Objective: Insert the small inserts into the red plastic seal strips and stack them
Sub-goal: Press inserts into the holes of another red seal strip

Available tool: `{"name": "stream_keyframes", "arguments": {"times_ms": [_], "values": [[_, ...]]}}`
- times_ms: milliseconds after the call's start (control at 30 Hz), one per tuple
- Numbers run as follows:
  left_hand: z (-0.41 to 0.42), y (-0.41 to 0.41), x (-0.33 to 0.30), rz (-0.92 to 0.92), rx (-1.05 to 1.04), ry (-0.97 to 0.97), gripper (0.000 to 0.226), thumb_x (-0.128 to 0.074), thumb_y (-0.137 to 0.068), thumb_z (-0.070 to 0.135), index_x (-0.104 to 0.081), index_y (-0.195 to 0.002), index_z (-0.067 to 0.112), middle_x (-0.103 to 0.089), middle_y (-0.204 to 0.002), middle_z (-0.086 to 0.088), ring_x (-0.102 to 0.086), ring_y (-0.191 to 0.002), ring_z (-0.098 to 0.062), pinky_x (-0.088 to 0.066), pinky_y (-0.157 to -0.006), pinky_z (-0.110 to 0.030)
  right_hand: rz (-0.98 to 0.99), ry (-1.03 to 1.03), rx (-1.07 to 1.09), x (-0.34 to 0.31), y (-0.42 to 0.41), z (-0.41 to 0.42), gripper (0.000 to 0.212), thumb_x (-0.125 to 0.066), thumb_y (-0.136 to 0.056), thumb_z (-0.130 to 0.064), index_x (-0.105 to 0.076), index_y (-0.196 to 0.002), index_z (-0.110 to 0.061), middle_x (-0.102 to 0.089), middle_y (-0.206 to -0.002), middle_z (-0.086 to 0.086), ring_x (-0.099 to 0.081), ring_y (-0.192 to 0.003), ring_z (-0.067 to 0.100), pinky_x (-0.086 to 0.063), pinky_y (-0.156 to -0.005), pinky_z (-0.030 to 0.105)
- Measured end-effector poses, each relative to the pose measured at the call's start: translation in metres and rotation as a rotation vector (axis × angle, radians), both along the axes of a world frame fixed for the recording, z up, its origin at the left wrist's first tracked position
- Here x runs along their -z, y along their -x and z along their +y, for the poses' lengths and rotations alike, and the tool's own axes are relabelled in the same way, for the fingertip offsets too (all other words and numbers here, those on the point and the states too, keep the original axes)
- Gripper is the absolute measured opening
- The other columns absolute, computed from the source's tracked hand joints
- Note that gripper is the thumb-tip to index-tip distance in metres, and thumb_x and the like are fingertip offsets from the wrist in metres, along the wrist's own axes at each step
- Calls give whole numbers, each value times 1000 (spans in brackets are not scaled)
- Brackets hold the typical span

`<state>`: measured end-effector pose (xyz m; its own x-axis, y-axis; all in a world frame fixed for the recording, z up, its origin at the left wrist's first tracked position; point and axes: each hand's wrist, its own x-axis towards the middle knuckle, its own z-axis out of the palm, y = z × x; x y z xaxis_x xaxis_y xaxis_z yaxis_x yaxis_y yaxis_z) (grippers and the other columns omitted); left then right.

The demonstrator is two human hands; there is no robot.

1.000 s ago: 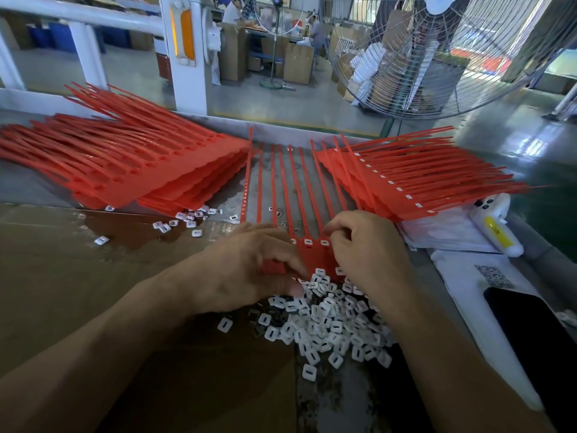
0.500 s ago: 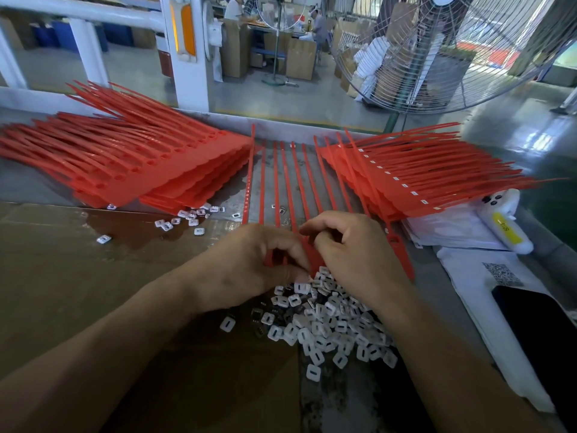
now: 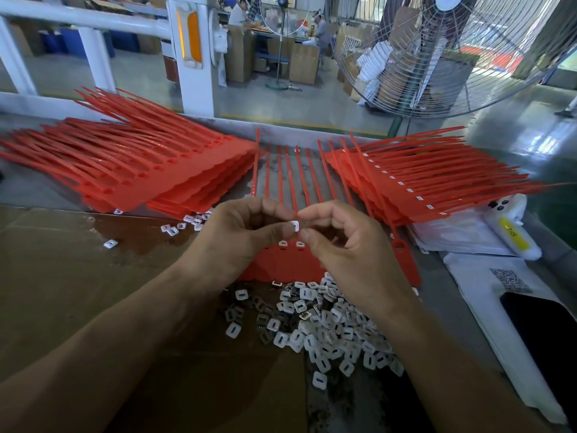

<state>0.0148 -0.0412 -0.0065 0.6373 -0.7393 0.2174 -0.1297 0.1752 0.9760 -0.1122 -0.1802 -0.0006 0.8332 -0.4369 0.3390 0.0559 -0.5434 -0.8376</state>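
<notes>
The left hand (image 3: pixel 237 235) and right hand (image 3: pixel 346 245) are together pinching one small white rectangular plastic insert (image 3: pixel 294 225) between their fingertips, holding it just above the flat red plastic seal strip sheet (image 3: pixel 290 264) lying on the grey metal worktable (image 3: pixel 437 295). A loose pile of white slotted inserts (image 3: pixel 324 329) is lying nearest the person, touching that sheet. Stacks of red strips are lying at far left (image 3: pixel 131 173) and far right (image 3: pixel 415 179), with a large wire-caged floor fan (image 3: pixel 449 51) standing beyond the table.
</notes>
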Motion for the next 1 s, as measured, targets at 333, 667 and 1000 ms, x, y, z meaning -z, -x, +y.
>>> {"name": "stream_keyframes", "arguments": {"times_ms": [333, 667, 1000], "values": [[2, 1, 0, 2, 3, -46, 22, -72, -86, 0, -66, -107, -3, -73, -84, -4, -67, -72, -6, -48, -65, -12, 16, 19, -52, 1, 0, -1, 20, -76, -93, -17, -74, -110, -28, -75, -98, -10, -70, -96, 7, -58, -83, 26], [1, 0, 1, 6, -5, -50, 9, -65, -93, 3, -69, -101, 2, -73, -75, 0, -62, -66, -1, -46, -63, -10, -8, 7, -44, 3, -2, -3, 14, -74, -94, -18, -75, -105, -27, -76, -96, -13, -68, -86, 3, -50, -68, 19], [2, -1, 1, -83, -18, -144, 13, -68, -94, 16, -74, -95, 4, -76, -86, -11, -62, -71, -3, -47, -71, -11, -49, 91, -66, 4, -2, -4, 18, -74, -94, -13, -77, -109, -23, -77, -95, -14, -71, -94, 3, -49, -77, 11]]}}
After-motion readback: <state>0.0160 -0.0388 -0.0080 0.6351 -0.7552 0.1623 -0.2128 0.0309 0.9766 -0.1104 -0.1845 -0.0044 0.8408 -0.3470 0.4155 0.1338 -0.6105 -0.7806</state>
